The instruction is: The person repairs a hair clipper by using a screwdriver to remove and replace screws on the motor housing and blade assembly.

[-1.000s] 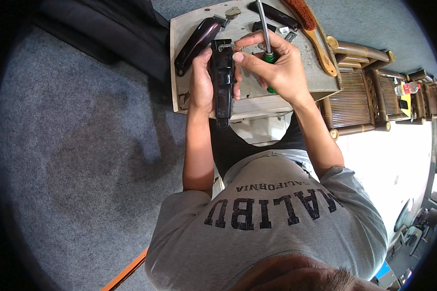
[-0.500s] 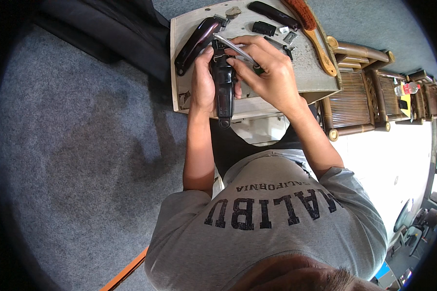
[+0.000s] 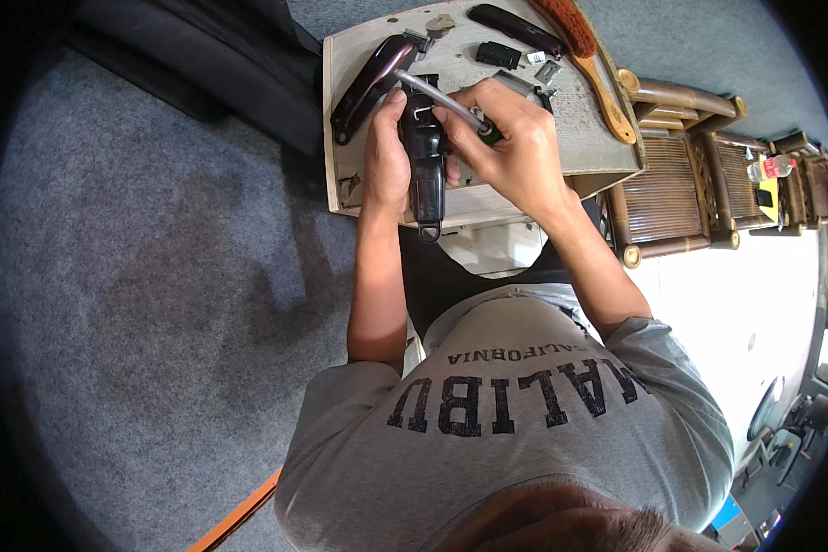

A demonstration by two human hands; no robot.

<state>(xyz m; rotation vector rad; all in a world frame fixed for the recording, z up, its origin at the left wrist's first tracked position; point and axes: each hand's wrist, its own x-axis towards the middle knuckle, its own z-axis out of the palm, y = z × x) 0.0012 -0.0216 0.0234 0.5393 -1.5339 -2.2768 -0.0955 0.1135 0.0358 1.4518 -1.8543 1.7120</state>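
Observation:
My left hand (image 3: pixel 388 167) is wrapped round a black hair clipper (image 3: pixel 428 175), its rounded end with a hanging loop toward me. A screwdriver (image 3: pixel 443 97) with a grey shaft and dark green handle is gripped in my right hand (image 3: pixel 515 138), the shaft slanting up and left across the clipper's far end. The thumb and fingertips of that hand are beside the clipper's upper right side. A dark purple hair clipper (image 3: pixel 375 87) lies on the wooden board just left of my left hand. Part of the black clipper is hidden by my fingers.
On the pale wooden tabletop (image 3: pixel 580 164) lie a black clipper cover (image 3: pixel 517 29), a black block-shaped part (image 3: pixel 499 55), a small metal blade (image 3: pixel 548 73) and a wooden-handled brush (image 3: pixel 607 97). Black cloth (image 3: pixel 202 55) hangs at the far left. Bamboo chairs (image 3: pixel 664 193) stand at the right.
My right hand's fingers have drawn back from the clipper's far end and curl closer round the screwdriver. The screwdriver tip has shifted slightly left and nearer me.

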